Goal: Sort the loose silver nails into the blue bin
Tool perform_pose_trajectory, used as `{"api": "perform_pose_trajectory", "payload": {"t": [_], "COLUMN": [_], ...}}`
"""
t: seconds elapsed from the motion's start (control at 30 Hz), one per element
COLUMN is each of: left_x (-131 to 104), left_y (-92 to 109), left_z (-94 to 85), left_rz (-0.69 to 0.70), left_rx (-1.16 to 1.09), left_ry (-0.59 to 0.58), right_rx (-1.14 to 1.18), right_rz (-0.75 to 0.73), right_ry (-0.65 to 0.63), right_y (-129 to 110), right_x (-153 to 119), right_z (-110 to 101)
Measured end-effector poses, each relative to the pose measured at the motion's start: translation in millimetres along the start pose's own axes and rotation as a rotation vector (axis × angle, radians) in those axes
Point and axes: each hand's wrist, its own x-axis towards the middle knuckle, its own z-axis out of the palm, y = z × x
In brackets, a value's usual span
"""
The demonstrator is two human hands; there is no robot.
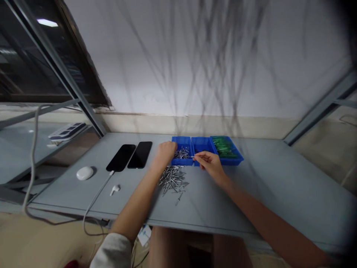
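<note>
Three blue bins stand side by side near the wall. Small metal pieces lie in the left bin, the middle bin has dark contents partly hidden by a hand, and green pieces fill much of the right one. My left hand is closed at the left bin's left edge; what its fingers hold, if anything, is hidden. My right hand pinches a small thin metal piece over the front of the left and middle bins. A pile of metal pins lies on the table before the left bin.
Two black phones lie left of my left hand, one with a white cable. A white case and an earbud rest on the grey table. Metal frame posts rise at both sides.
</note>
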Motion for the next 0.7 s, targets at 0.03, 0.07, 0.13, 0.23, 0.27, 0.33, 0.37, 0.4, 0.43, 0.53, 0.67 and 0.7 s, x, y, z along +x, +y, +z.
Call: {"api": "perform_pose_trajectory", "payload": {"t": [0.03,0.07,0.13,0.23,0.27,0.33,0.37,0.4,0.43,0.53,0.67,0.7], "left_x": [-2.9,-5.3,-8.5,-10.4,-10.5,-10.6,-10.5,-10.5,-10.4,-10.8,-12.5,-12.9], "left_y": [-3.0,-5.8,-10.9,-17.4,-19.4,-23.1,-24.7,-26.1,-27.0,-26.9,-22.3,-21.2], "left_z": [0.2,0.8,3.5,11.0,13.9,19.5,21.9,23.9,25.5,28.1,27.8,27.6], "left_rz": [-0.007,-0.015,-0.037,-0.064,-0.080,-0.117,-0.133,-0.146,-0.154,-0.134,-0.069,-0.068], "left_rx": [0.007,0.009,0.004,-0.015,-0.022,-0.032,-0.035,-0.038,-0.039,-0.039,-0.043,-0.043], "left_ry": [0.007,0.015,0.021,0.005,0.003,0.000,-0.006,-0.009,-0.010,-0.023,-0.067,-0.076], "right_rx": [-0.005,-0.015,-0.050,-0.167,-0.233,-0.394,-0.476,-0.552,-0.619,-0.759,-0.852,-0.869], "right_rz": [0.008,0.017,0.026,-0.002,-0.023,-0.077,-0.104,-0.132,-0.158,-0.221,-0.234,-0.230], "right_ry": [-0.016,-0.043,-0.107,-0.211,-0.241,-0.288,-0.305,-0.329,-0.363,-0.486,-0.588,-0.606], "right_y": [-0.4,-0.9,-2.1,-3.7,-4.3,-5.6,-6.2,-6.7,-7.0,-6.7,-5.4,-5.3], "right_x": [-0.2,-0.6,-2.1,-6.2,-8.0,-11.7,-13.5,-15.1,-16.3,-18.1,-17.7,-17.7], "right_z": [0.1,0.3,1.3,4.0,5.0,6.9,7.6,8.1,8.2,7.2,5.0,4.9]}}
